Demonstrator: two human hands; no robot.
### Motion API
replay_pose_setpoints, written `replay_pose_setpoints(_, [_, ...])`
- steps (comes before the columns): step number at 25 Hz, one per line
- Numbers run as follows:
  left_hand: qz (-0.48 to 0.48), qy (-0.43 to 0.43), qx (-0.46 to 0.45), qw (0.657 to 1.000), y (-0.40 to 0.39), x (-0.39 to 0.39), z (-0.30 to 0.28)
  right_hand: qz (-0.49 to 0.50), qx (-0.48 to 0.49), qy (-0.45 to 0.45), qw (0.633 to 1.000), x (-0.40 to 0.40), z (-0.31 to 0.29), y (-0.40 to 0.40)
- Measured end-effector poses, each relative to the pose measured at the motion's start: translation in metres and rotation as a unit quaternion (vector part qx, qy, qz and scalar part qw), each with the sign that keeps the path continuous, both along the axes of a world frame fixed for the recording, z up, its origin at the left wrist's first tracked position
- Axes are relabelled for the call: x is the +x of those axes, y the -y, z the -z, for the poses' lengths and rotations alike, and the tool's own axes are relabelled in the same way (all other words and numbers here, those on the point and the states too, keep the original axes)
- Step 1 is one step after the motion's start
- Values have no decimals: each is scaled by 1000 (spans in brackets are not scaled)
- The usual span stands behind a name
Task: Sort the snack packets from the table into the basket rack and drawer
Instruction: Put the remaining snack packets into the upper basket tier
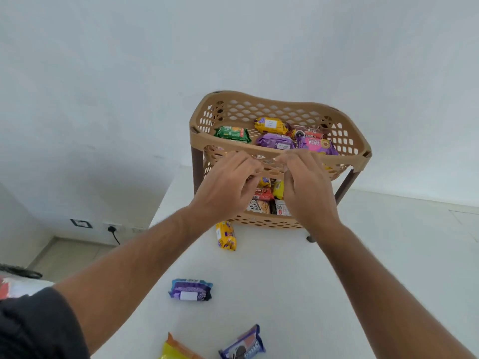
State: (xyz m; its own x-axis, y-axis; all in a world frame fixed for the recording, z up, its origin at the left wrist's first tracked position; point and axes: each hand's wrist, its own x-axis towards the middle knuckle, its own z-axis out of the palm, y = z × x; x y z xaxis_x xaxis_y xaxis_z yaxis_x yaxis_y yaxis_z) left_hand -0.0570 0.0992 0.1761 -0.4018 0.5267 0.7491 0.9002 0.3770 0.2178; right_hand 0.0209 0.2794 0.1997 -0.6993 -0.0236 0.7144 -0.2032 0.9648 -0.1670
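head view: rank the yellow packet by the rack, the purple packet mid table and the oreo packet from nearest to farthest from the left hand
From the left hand:
1. Yellow packet, just below the hand at the rack's foot.
2. Purple packet, mid table, nearer the person.
3. Oreo packet, at the picture's bottom edge.

The fingertips of the left hand (228,182) and right hand (305,185) are hidden at the upper basket (280,151). The lower basket's packets (267,198) are partly covered. The yellow packet (176,349) is cut off by the bottom edge.
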Motion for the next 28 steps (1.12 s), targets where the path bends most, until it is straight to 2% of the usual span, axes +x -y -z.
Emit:
replay_pose_setpoints(3, [-2, 37, -71, 997, 23, 8, 59, -10, 20, 44, 999, 17, 48, 11])
replay_pose_setpoints(7, [-39, 104, -216, 970, 49, 10, 128, 18, 22, 229, 973, 38, 119, 21])
replay_pose_setpoints(11, [-60, 108, -326, 937, 54, 8, 158, 47, 8, 366, 930, 64, 179, 24])
replay_pose_setpoints(14, [-50, 78, -390, 916, 50, 4, 165, 95, -6, 422, 902, 83, 210, 21])
replay_pose_setpoints(17, [-44, 31, -458, 887, 43, 1, 166, 146, -34, 445, 883, 105, 233, 15])
replay_pose_setpoints(20, [-64, -13, -508, 859, 36, -5, 166, 164, -40, 441, 882, 120, 248, 12])
replay_pose_setpoints(28, [-134, -16, -539, 831, 29, -14, 162, 192, -44, 403, 894, 134, 274, 23])
